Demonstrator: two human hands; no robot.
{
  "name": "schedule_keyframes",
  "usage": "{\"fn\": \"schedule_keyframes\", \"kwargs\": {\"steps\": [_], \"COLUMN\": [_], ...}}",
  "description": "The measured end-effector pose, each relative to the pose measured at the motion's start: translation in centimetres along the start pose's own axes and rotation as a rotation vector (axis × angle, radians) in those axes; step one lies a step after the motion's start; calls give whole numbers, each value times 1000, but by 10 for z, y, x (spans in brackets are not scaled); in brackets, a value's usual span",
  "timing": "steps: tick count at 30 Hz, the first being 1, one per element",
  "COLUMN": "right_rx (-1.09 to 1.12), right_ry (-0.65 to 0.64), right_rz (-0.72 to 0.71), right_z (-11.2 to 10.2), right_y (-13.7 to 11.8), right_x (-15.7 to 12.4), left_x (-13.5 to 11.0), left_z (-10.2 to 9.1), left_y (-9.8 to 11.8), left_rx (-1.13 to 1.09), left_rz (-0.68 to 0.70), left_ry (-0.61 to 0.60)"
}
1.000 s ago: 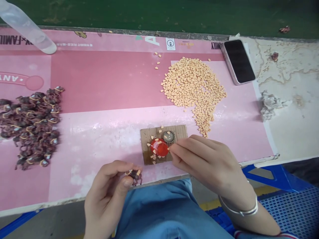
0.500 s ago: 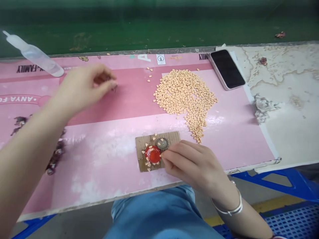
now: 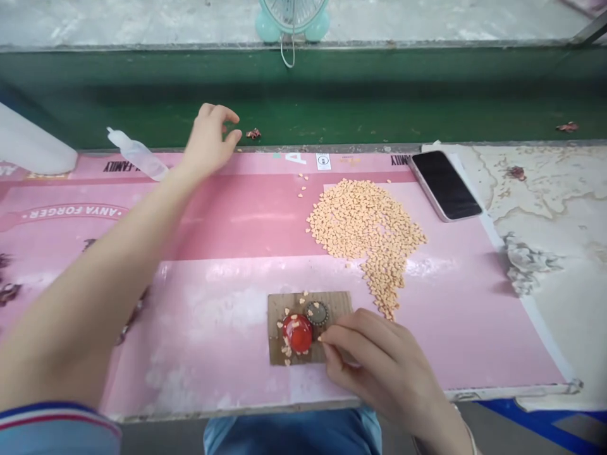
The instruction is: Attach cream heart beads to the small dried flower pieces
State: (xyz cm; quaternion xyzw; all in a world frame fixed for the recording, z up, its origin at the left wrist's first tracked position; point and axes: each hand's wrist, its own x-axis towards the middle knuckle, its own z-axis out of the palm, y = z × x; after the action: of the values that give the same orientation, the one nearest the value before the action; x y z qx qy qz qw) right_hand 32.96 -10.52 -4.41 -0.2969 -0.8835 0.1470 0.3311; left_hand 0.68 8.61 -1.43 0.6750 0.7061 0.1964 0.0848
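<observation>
My left hand (image 3: 211,138) reaches over the edge of the green surface, its thumb and fingers apart and nothing between them. Just beyond its fingertips lies a small dark reddish piece (image 3: 253,134) on the green. At the front of the table, my right hand (image 3: 384,360) pinches a tiny beige piece (image 3: 320,339) between thumb and forefinger. It is beside a small wooden board (image 3: 336,303). On that board are a red round cap-like thing (image 3: 298,333) and a grey ridged disc (image 3: 316,313), with several beige bits scattered around and on them.
A pile of small beige pieces (image 3: 365,221) spreads over the pink sheet (image 3: 227,278). Right of it lies a phone (image 3: 446,185). A squeeze bottle (image 3: 141,158) and a white container (image 3: 33,142) are at the back left. A mint fan (image 3: 294,16) stands behind the green strip (image 3: 355,101).
My left hand has moved away over the green strip and let go of the small dark piece. My right hand stays by the board. The view has tilted up, bringing the fan in.
</observation>
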Motion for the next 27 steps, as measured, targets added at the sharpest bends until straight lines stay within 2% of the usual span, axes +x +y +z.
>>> {"fn": "schedule_keyframes", "kwargs": {"steps": [3, 6, 9, 12, 14, 17, 20, 23, 27], "right_rx": [9, 18, -2, -27, -41, -60, -63, -43, 29], "right_ry": [-5, 3, 13, 45, 63, 67, 67, 80, 125], "right_rz": [-20, -19, -18, 8, 23, 26, 33, 62, 149], "right_z": [-3, -4, -6, -7, -8, -10, -13, -14, -13], "right_y": [0, -1, 0, 1, 3, 4, 2, -4, -9], "right_x": [-1, -3, -3, -6, -8, -11, -12, -11, -9], "left_x": [-66, -149, -229, -282, -297, -295, -281, -272, -281], "left_z": [-42, -71, -73, -55, -41, -30, -29, -30, -24], "left_y": [-11, -30, -46, -54, -56, -59, -61, -60, -49], "left_rx": [80, 158, 220, 293, 307, 328, 336, 328, 290], "left_rz": [42, -41, -127, -165, -180, -226, -223, -162, -151], "left_ry": [-206, -227, -195, -112, -60, 17, 47, 56, 173]}}
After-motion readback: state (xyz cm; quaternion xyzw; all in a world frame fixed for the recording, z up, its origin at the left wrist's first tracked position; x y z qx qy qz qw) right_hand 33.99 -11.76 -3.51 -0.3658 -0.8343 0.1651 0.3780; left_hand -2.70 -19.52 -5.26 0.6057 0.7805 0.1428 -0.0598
